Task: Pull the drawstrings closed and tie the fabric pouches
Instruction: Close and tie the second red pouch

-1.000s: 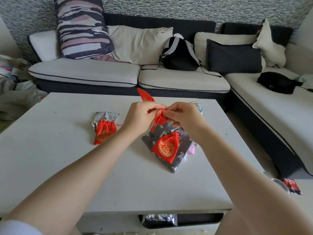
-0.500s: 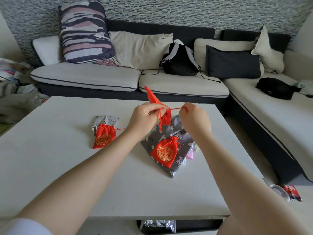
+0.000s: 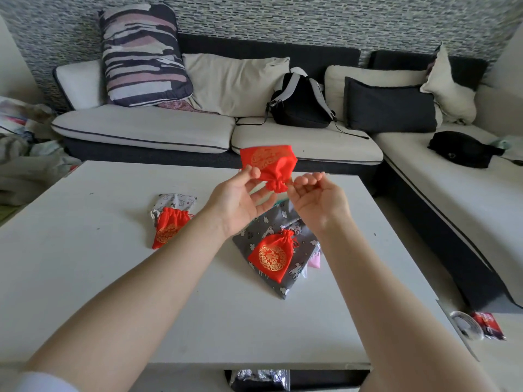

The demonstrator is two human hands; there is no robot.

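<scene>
Hands (image 3: 240, 199) (image 3: 317, 199) pinch red pouch (image 3: 268, 162) above white table (image 3: 85, 250); sofa (image 3: 169, 131) behind.

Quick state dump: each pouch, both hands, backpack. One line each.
Held red pouch: in the air, mouth cinched, pointing down.
Left red pouch: cinched, lying on a white printed pouch.
Middle red pouch: cinched, lying on a flat grey pouch.
Left hand: pinches held pouch.
Right hand: fingers curled at its drawstring.
Backpack: upright on sofa.
</scene>
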